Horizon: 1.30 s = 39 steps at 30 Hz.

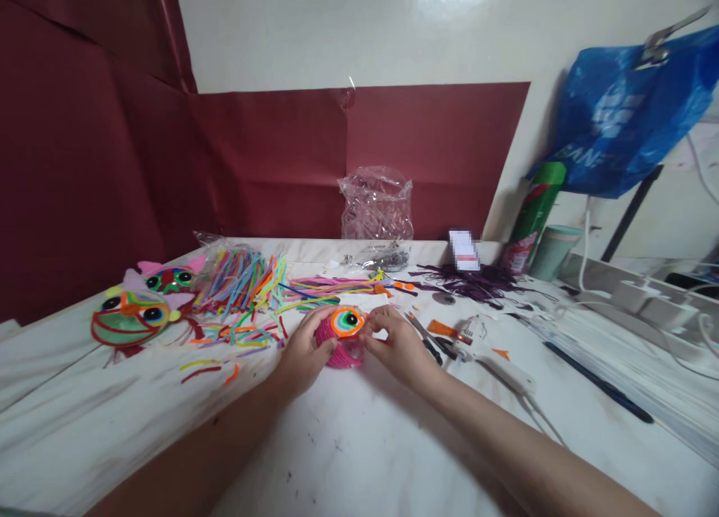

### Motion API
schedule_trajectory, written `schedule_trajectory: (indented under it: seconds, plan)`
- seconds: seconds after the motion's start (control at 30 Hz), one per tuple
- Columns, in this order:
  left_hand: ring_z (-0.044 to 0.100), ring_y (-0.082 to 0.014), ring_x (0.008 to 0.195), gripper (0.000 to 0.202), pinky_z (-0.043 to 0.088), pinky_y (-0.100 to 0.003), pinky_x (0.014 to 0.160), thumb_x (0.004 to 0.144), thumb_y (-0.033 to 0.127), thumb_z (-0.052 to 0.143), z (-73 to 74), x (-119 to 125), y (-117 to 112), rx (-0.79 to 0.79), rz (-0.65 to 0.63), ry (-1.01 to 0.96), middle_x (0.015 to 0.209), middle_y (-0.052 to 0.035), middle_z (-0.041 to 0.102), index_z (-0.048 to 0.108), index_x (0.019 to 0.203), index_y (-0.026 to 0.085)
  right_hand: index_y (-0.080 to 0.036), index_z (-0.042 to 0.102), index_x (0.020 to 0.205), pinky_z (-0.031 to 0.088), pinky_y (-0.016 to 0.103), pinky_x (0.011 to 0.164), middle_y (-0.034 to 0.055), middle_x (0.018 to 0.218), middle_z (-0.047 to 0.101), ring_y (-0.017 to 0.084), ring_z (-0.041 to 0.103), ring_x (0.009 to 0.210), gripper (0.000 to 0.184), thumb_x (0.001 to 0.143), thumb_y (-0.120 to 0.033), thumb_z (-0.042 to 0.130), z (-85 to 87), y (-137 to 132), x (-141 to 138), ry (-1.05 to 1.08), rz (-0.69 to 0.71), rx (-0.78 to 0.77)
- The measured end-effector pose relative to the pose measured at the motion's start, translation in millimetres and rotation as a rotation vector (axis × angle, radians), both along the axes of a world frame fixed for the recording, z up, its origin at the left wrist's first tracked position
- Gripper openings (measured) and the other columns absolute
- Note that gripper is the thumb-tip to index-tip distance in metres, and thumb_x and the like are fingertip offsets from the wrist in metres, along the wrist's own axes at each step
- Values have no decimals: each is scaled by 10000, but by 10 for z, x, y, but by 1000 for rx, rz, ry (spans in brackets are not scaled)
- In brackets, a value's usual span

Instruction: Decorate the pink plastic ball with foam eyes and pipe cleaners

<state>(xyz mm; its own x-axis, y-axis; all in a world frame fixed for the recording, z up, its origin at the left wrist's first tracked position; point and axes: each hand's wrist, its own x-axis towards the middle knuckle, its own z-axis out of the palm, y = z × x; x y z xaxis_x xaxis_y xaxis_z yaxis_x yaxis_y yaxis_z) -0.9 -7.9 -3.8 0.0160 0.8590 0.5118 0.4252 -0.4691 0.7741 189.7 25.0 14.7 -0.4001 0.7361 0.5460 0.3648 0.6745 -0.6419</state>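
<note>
My left hand (303, 350) and my right hand (396, 345) both grip a small pink woven pipe-cleaner piece (340, 352) on the white table (359, 442). A round eye with orange, green and black rings (347, 321) sits on its top, pinched between my fingertips. Both hands have their fingers curled round the piece.
Loose coloured pipe cleaners (252, 285) lie behind my left hand. Two finished fish-like faces (135, 315) rest at the far left. Scissors (427, 341), a white glue gun (494, 363), purple strands (477, 283), a clear bag (375, 202), a green can (533, 217) and a blue bag (629, 112) stand to the right.
</note>
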Motion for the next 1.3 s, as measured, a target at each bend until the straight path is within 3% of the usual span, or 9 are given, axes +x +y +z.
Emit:
schedule_trajectory:
  seconds: [0.2, 0.57, 0.9, 1.3]
  plan:
    - [401, -279, 1325, 463, 255, -442, 1134, 876, 399, 457, -49, -70, 28, 3, -42, -3, 1395, -103, 510, 559, 1276, 189, -212, 525, 636, 447, 328, 747, 20, 801, 556, 188, 560, 815, 183, 759, -83, 566, -3, 9, 3, 10, -9, 3]
    - [417, -288, 1309, 527, 274, -451, 1122, 763, 298, 604, -5, -7, 5, 13, 15, 61, 1359, -135, 523, 539, 1269, 166, -209, 523, 630, 446, 338, 765, 27, 812, 559, 195, 565, 824, 191, 757, -72, 561, 8, -10, 3, 11, -13, -16]
    - [449, -281, 1286, 453, 304, -439, 1109, 827, 352, 547, -13, -38, 13, 30, -52, 2, 1354, -115, 537, 557, 1250, 191, -211, 526, 636, 445, 322, 750, 19, 805, 551, 190, 565, 817, 194, 749, -61, 575, 2, -8, -6, 9, -20, -6]
    - [511, -281, 1214, 464, 370, -420, 1051, 771, 341, 652, 34, 35, -12, 23, 8, 8, 1267, -124, 577, 552, 1195, 183, -209, 528, 638, 443, 327, 738, 31, 810, 553, 202, 560, 824, 177, 759, -87, 575, 1, -31, -25, 6, -24, -20]
